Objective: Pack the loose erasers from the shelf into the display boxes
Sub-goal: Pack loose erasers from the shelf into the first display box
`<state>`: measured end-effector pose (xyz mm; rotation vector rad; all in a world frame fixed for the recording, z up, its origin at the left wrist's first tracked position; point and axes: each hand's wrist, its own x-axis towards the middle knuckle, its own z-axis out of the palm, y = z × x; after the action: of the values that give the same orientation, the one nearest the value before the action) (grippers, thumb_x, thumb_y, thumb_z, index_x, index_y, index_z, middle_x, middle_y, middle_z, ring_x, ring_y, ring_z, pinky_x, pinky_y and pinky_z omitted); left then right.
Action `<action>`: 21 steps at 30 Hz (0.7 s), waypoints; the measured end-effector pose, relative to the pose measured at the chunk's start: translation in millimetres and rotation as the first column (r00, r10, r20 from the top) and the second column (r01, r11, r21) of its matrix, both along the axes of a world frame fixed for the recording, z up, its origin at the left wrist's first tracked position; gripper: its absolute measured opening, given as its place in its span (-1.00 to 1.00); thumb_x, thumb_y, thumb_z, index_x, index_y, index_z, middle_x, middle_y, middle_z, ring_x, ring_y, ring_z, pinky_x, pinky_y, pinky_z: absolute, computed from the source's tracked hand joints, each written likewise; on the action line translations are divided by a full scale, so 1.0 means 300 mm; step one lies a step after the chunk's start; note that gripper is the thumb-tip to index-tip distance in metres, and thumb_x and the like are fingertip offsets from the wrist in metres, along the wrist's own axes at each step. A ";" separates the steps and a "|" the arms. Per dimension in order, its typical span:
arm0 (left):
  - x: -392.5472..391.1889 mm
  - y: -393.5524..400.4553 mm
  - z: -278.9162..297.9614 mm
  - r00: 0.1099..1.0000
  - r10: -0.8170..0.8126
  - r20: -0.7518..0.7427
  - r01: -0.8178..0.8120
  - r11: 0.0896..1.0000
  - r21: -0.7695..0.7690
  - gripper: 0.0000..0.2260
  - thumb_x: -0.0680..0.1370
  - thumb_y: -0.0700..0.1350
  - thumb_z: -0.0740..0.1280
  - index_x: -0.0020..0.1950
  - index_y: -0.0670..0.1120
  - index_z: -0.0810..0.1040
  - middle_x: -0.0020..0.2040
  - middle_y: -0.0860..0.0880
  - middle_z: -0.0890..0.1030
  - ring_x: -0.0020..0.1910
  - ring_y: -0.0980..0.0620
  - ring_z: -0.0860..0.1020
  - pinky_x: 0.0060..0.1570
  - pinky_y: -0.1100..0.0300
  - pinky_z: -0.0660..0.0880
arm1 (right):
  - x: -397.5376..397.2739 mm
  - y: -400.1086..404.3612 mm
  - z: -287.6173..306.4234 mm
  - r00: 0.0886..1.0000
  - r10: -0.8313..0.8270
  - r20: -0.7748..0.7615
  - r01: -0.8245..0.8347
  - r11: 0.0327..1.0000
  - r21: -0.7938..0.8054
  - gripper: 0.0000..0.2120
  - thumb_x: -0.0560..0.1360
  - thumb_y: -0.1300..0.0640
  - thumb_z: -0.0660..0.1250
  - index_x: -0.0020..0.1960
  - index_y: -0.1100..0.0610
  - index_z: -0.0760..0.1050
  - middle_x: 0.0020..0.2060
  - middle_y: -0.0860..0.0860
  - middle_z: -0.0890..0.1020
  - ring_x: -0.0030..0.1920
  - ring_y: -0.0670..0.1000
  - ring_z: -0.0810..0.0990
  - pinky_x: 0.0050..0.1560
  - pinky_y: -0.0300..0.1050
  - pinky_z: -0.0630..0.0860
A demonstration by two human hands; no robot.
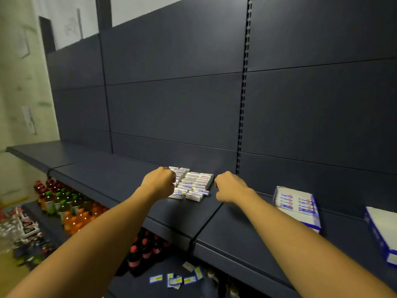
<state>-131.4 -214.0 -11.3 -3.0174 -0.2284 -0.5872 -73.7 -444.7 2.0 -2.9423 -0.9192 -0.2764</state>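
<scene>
A pile of loose erasers (194,186) in white and blue wrappers lies on the dark shelf (120,186) against the back panel. My left hand (160,181) is curled at the pile's left side and overlaps some erasers; its fingertips are hidden, so a hold cannot be confirmed. My right hand (229,187) hangs just right of the pile with curled fingers and nothing visible in them. An open white and blue display box (296,205) with erasers inside stands to the right. A second display box (382,231) sits at the right edge.
Below the shelf stand rows of drink bottles (71,209) with red, green and orange contents. Several small blue and white packets (176,279) lie scattered on the lower shelf. An upright slotted post (242,117) divides the back panel.
</scene>
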 end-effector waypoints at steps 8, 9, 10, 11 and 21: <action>-0.049 0.256 -0.006 0.999 0.022 -0.050 -0.023 0.999 -0.033 -0.82 0.53 -0.19 0.26 0.04 -0.10 0.64 0.05 -0.07 0.61 -0.06 -0.10 0.58 -0.08 0.03 0.61 | -0.014 0.244 -0.009 0.999 -0.024 -0.038 0.026 0.999 0.036 -0.74 0.44 0.27 0.27 0.11 0.20 0.57 0.03 0.14 0.60 -0.17 0.14 0.52 -0.20 -0.12 0.45; -0.051 0.289 -0.009 0.998 0.020 -0.058 -0.022 0.999 -0.033 -0.82 0.53 -0.18 0.26 0.03 -0.11 0.64 0.04 -0.08 0.61 -0.06 -0.11 0.59 -0.08 0.02 0.62 | -0.015 0.272 -0.009 0.999 -0.029 -0.042 0.031 0.999 0.043 -0.72 0.43 0.27 0.27 0.12 0.20 0.58 0.04 0.14 0.60 -0.15 0.14 0.54 -0.19 -0.11 0.47; -0.053 0.322 -0.011 0.998 0.015 -0.066 -0.018 0.999 -0.036 -0.82 0.53 -0.19 0.26 0.03 -0.13 0.64 0.03 -0.09 0.61 -0.06 -0.12 0.59 -0.06 0.01 0.62 | -0.014 0.300 -0.010 0.998 -0.032 -0.045 0.034 0.998 0.048 -0.72 0.44 0.26 0.27 0.13 0.19 0.58 0.06 0.14 0.60 -0.12 0.15 0.57 -0.16 -0.10 0.51; -0.055 0.355 -0.015 0.997 0.007 -0.073 -0.010 0.999 -0.040 -0.82 0.53 -0.19 0.27 0.05 -0.14 0.64 0.04 -0.10 0.61 -0.05 -0.13 0.59 -0.04 0.00 0.63 | -0.014 0.326 -0.012 0.998 -0.036 -0.043 0.038 0.998 0.052 -0.71 0.45 0.25 0.28 0.15 0.18 0.58 0.08 0.14 0.60 -0.06 0.16 0.60 -0.12 -0.08 0.55; -0.013 0.609 -0.074 0.992 -0.055 -0.117 0.050 0.998 -0.040 -0.78 0.57 -0.21 0.28 0.17 -0.14 0.62 0.14 -0.11 0.60 0.03 -0.13 0.59 0.06 -0.01 0.61 | -0.006 0.514 -0.044 0.993 -0.097 -0.064 0.101 0.993 0.061 -0.75 0.43 0.26 0.30 0.08 0.19 0.62 0.06 0.14 0.62 -0.02 0.17 0.64 0.02 0.02 0.63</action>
<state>-135.2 -31.2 -33.6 -3.0894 -0.1557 -0.4112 -75.6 -290.6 -11.1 -2.9239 -0.7443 -0.2145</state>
